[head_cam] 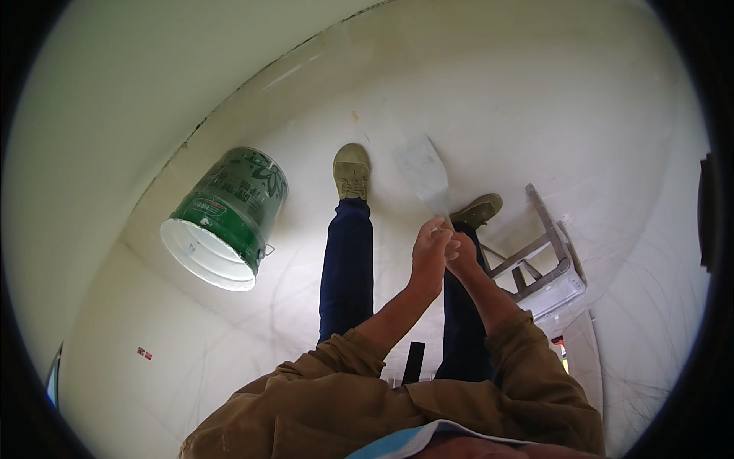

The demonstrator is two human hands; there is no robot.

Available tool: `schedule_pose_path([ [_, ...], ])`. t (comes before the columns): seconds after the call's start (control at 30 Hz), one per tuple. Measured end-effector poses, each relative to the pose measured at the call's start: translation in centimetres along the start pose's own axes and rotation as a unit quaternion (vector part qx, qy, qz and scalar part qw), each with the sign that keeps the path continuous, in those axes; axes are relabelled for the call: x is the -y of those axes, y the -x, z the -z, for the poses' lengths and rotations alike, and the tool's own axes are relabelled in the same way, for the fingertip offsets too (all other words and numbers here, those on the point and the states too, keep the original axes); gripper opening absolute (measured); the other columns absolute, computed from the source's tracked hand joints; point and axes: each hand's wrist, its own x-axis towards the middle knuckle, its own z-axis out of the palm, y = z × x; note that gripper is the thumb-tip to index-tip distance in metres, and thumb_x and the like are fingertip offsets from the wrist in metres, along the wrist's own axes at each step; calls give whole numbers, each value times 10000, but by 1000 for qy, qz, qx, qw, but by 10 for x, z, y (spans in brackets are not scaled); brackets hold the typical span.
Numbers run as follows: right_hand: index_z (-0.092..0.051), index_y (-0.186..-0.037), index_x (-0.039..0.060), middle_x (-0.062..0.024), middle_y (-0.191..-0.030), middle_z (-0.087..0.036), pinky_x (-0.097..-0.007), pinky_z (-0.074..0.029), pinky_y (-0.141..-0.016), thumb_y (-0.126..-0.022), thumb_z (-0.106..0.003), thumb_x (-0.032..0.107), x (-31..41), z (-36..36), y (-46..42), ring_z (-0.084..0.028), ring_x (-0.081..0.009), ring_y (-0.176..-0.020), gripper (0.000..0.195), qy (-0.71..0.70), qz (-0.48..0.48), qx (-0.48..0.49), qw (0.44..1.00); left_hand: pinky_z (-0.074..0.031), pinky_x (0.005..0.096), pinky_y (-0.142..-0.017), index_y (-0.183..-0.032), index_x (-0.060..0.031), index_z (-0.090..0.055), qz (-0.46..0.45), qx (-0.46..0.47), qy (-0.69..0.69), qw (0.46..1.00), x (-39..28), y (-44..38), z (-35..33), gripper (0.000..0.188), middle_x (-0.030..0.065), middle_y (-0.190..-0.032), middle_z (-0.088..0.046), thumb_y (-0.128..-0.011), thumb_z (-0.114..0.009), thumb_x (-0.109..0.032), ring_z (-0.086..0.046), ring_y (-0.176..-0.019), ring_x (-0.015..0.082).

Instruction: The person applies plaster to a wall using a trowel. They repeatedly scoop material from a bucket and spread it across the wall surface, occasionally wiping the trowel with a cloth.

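A wide metal putty knife (423,166), its blade whitish and pointing away from me, extends from between my two hands. My right hand (462,252) is closed around its handle end, partly covered by the other hand. My left hand (431,246) is at the same spot, its fingers bent close against the handle and the right hand's fingers; whether it grips the tool or only touches it, I cannot tell. The blade hangs above the pale floor, between my two shoes.
A green paint bucket (232,212) with a white interior lies to the left, its open end towards me. On the right is a wooden stool (539,258) beside my right shoe (477,211). My left shoe (351,169) points forward. A dark crack line runs along the upper left.
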Motion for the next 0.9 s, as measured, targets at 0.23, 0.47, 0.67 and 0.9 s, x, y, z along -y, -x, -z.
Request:
schedule_pose_path([
  [0.23, -411, -1273, 172, -152, -768, -615, -426, -452, -614, -799, -502, 236, 67, -19, -57, -586, -349, -716, 486, -50, 6, 10, 999, -410, 255, -737, -1171, -30, -451, -163, -75, -15, 984, -20, -6, 18, 338, 50, -964, -529, -843, -496, -97, -515, -872, 129],
  [0.47, -417, -1267, 226, -225, -752, -614, -494, -469, -625, -826, -500, 212, 81, -62, -11, -591, -410, -673, 448, -166, -64, 20, 984, -412, 345, -880, -1219, 45, -421, -166, -188, -129, 959, 8, -78, 84, 493, 172, -1166, -501, -808, -573, -182, -507, -1056, 261],
  [0.67, -330, -1293, 138, -258, -879, -597, -486, -465, -647, -802, -502, 107, 80, -52, -13, -582, -421, -753, 521, -128, -56, 92, 986, -447, 380, -833, -1211, 22, -441, -36, -259, -261, 929, 4, -185, 127, 615, 153, -1154, -506, -760, -660, -334, -514, -1010, 282],
  [0.9, -178, -1387, 254, -110, -697, -573, -320, -458, -443, -894, -452, 202, 72, -50, 15, -539, -193, -501, 566, -364, -190, 51, 911, -482, 354, -629, -994, -38, -528, 187, -7, 110, 976, 64, -186, 130, 252, 106, -840, -550, -867, -570, -252, -545, -721, 215],
])
